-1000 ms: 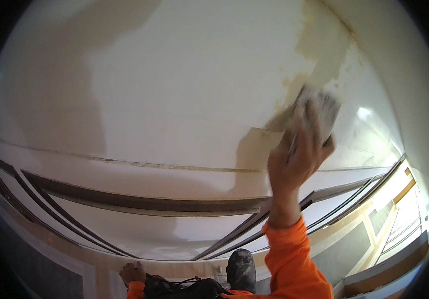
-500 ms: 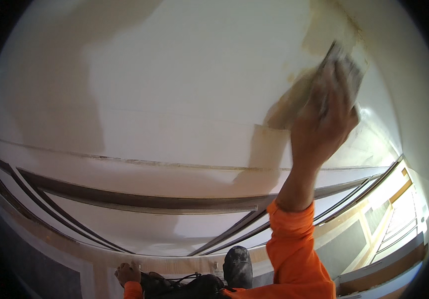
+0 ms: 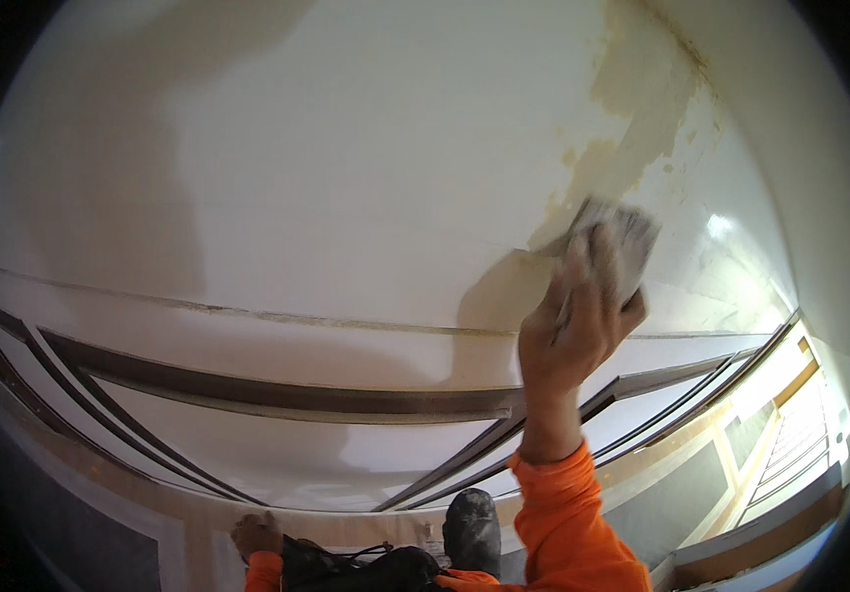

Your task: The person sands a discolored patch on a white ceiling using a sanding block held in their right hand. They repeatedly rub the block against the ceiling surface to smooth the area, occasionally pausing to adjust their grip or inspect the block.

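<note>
- The right hand (image 3: 578,321) is raised overhead, with the arm in an orange sleeve (image 3: 568,528) coming up from the lower edge of the view.
- Its fingers (image 3: 583,266) are pressed together and lie flat over a pale grey sanding pad (image 3: 618,247), holding it against the white ceiling (image 3: 346,168).
- The pad sits at the lower end of a yellowish-tan patch (image 3: 642,109) that runs up toward the top right corner of the ceiling; the pad touches the patch's edge.
- The pad's outline is blurred, so its exact shape cannot be told.
- Below the hand, a thin dirty seam (image 3: 247,314) crosses the ceiling from left to right.
- Under the seam run dark brown trim bands (image 3: 297,395), which bend with the lens and meet near the wrist.
- The left hand (image 3: 255,533) is low at the bottom edge, well apart from the right one, resting on a pale ledge (image 3: 188,518) beside a black bag (image 3: 366,567).
- Its fingers look curled, but whether they grip anything cannot be told.
- A grey shoe (image 3: 472,533) shows just right of the bag.
- Bright windows (image 3: 790,414) lie at the lower right.
</note>
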Demonstrator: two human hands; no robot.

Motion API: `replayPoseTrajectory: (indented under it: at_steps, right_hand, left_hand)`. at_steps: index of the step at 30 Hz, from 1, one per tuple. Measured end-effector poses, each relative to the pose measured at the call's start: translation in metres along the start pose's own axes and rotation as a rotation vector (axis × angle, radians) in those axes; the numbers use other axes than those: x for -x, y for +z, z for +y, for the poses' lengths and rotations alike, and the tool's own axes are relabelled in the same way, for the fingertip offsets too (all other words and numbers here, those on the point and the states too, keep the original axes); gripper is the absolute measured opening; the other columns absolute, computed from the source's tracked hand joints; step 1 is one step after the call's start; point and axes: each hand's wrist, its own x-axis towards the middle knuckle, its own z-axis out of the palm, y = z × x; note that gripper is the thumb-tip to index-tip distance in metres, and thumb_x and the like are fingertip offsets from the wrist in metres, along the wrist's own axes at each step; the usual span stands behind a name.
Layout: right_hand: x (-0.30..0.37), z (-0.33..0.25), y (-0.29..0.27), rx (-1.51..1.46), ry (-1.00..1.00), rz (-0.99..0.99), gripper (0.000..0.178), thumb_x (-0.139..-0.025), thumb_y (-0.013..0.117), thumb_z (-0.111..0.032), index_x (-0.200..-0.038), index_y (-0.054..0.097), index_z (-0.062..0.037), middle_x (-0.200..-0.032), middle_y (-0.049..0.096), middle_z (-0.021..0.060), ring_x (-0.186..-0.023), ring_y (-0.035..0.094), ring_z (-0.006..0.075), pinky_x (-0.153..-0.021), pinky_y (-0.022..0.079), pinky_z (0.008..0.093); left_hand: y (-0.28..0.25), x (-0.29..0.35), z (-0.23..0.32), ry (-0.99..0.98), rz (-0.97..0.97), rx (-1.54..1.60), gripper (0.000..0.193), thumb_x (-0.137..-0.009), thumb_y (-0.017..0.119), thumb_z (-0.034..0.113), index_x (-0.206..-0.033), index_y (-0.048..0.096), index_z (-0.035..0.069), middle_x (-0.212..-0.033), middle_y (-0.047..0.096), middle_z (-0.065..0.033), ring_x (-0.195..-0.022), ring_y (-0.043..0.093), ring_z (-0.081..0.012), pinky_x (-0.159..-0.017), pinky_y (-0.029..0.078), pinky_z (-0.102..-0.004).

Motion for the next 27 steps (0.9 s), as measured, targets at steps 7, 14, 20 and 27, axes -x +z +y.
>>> replayPoseTrajectory:
  at_steps: [7, 14, 20, 27]
  right_hand:
    - [-0.027, 0.018, -0.006, 0.047, 0.085, 0.054, 0.031, -0.086, 0.063, -0.006, -0.115, 0.069, -0.0139, -0.124, 0.065, 0.0074, -0.116, 0.056, 0.0287, -0.099, 0.035, 0.0379]
    - [-0.072, 0.025, -0.001, 0.004, 0.016, 0.125, 0.036, -0.083, 0.058, 0.0, -0.116, 0.067, -0.0128, -0.124, 0.066, 0.0056, -0.116, 0.057, 0.0288, -0.097, 0.034, 0.0415]
    - [0.004, 0.012, -0.001, -0.009, -0.009, 0.026, 0.038, -0.079, 0.059, 0.002, -0.113, 0.068, -0.0107, -0.129, 0.062, 0.0099, -0.124, 0.054, 0.0299, -0.096, 0.034, 0.0447]
    - [-0.016, 0.02, -0.003, 0.023, 0.038, 0.094, 0.033, -0.08, 0.061, -0.001, -0.111, 0.069, -0.0094, -0.125, 0.064, 0.0098, -0.117, 0.057, 0.032, -0.096, 0.033, 0.0434]
  left_hand:
    - [-0.018, 0.003, -0.003, 0.008, -0.063, 0.059, 0.051, -0.093, 0.044, 0.045, -0.097, 0.071, 0.001, -0.11, 0.066, -0.0154, -0.105, 0.059, -0.0337, -0.098, 0.038, -0.0453]
    - [-0.014, -0.001, 0.005, -0.011, -0.082, -0.009, 0.051, -0.092, 0.046, 0.044, -0.097, 0.07, 0.0, -0.111, 0.066, -0.0157, -0.104, 0.06, -0.033, -0.096, 0.04, -0.0461]
    - [0.003, -0.007, -0.002, 0.01, -0.005, 0.0, 0.051, -0.095, 0.044, 0.045, -0.098, 0.07, 0.001, -0.104, 0.067, -0.0155, -0.101, 0.061, -0.0329, -0.095, 0.041, -0.0481]
    - [-0.006, -0.006, -0.006, 0.019, -0.043, -0.02, 0.05, -0.094, 0.046, 0.045, -0.094, 0.07, 0.001, -0.103, 0.067, -0.016, -0.099, 0.061, -0.0337, -0.092, 0.042, -0.0485]
